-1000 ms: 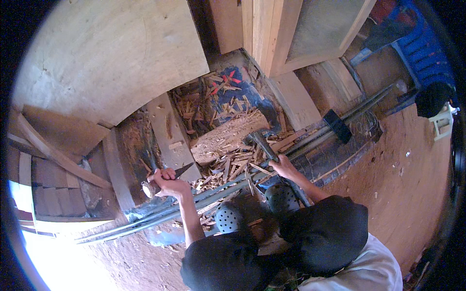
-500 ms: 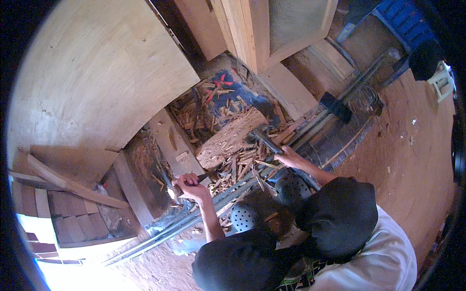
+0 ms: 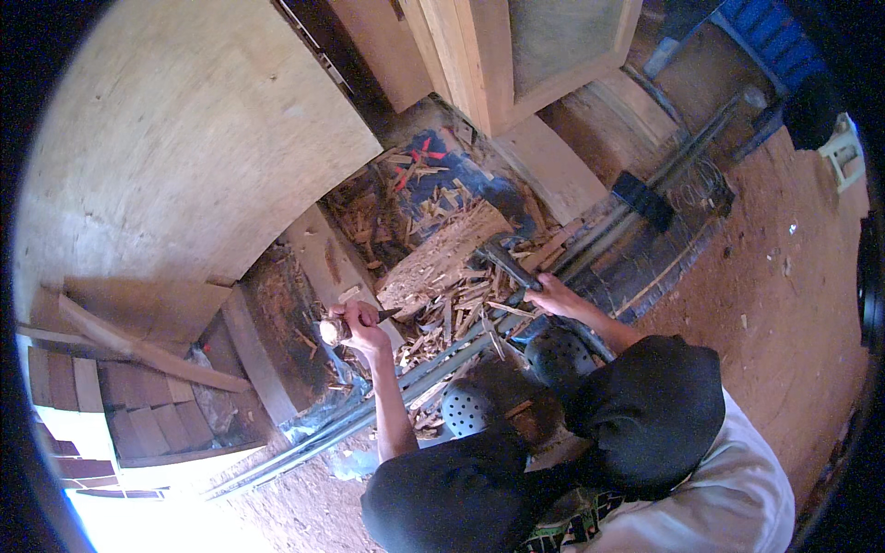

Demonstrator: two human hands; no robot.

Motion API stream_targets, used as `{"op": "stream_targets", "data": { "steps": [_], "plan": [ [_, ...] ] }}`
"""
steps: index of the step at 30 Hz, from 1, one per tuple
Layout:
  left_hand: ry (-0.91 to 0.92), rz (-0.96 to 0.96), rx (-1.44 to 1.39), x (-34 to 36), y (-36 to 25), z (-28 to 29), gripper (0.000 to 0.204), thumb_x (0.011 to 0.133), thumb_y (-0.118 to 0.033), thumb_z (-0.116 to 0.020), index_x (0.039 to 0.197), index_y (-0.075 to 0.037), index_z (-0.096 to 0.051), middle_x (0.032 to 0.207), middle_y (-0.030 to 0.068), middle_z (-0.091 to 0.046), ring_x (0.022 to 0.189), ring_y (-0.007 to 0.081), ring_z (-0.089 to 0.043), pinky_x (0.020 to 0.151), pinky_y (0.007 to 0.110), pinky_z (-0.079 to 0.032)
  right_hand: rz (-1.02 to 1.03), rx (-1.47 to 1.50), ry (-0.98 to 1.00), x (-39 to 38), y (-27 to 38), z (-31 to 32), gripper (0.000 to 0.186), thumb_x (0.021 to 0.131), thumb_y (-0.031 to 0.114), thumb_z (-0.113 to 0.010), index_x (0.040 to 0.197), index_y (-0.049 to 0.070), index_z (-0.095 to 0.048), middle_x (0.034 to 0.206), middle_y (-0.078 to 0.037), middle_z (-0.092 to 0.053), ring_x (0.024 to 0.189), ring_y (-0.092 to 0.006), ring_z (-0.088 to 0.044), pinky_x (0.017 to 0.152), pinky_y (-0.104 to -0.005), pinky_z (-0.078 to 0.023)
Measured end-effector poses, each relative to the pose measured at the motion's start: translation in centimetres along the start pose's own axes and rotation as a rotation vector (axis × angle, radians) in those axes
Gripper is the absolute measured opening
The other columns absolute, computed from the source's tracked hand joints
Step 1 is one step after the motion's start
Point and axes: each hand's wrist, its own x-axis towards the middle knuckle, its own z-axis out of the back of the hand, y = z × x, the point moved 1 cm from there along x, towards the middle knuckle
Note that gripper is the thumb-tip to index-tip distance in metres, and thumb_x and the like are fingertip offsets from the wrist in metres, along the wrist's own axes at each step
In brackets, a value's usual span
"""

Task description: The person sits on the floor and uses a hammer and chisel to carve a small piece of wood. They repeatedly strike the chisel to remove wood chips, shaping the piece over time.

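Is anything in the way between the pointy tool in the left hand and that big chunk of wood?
Nothing I can see blocks the way from the left hand's pointed tool to the chunk of wood. Loose wood chips lie beside the chunk, but don't seem to block it.

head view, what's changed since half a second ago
The left hand has moved slightly up the picture, carrying the pointed tool with it. Nothing was taken up or let go. The right hand still grips the hammer-like tool, in about the same place.
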Motion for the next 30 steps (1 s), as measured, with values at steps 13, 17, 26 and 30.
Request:
{"op": "stream_targets", "data": {
  "steps": [13,17,26,30],
  "plan": [
    [0.020,-0.021,0.177,-1.3,0.4,0.4,0.018,0.081,-0.007,-0.049,0.072,-0.010,-0.034,0.049,-0.0020,-0.031,0.042,0.0066,-0.029,0.039,0.022,-0.022,-0.002,0.079,-0.016,-0.9,1.5,0.1,0.027,0.076,0.030,-0.056,0.078,0.003,-0.057,0.057,-0.003,-0.052,0.046,-0.0130,-0.049,0.040,-0.0280,-0.039],
    [0.033,-0.057,0.126,-1.3,0.3,0.0,0.018,0.081,-0.006,-0.048,0.072,-0.010,-0.033,0.051,-0.0013,-0.032,0.043,0.0070,-0.029,0.039,0.022,-0.023,0.071,0.034,-0.062,-0.6,1.0,0.0,0.027,0.076,0.030,-0.056,0.079,0.003,-0.057,0.058,-0.003,-0.053,0.046,-0.0125,-0.049,0.039,-0.0271,-0.039],
    [0.001,-0.037,0.113,-0.5,0.4,0.8,0.016,0.078,-0.005,-0.050,0.072,-0.010,-0.036,0.050,-0.0015,-0.033,0.042,0.0063,-0.029,0.038,0.022,-0.024,-0.001,0.068,0.002,0.1,0.0,0.0,0.031,0.075,0.032,-0.057,0.083,0.002,-0.055,0.060,-0.004,-0.053,0.046,-0.0125,-0.049,0.040,-0.0279,-0.040],
    [-0.003,-0.029,0.127,-0.5,0.6,1.1,0.016,0.078,0.000,-0.046,0.073,-0.010,-0.034,0.051,-0.0006,-0.034,0.042,0.0067,-0.029,0.038,0.022,-0.024,-0.003,0.077,-0.014,0.0,0.1,0.1,0.032,0.075,0.033,-0.057,0.081,0.002,-0.054,0.060,-0.005,-0.052,0.046,-0.0129,-0.049,0.040,-0.0280,-0.039]
  ]
}}
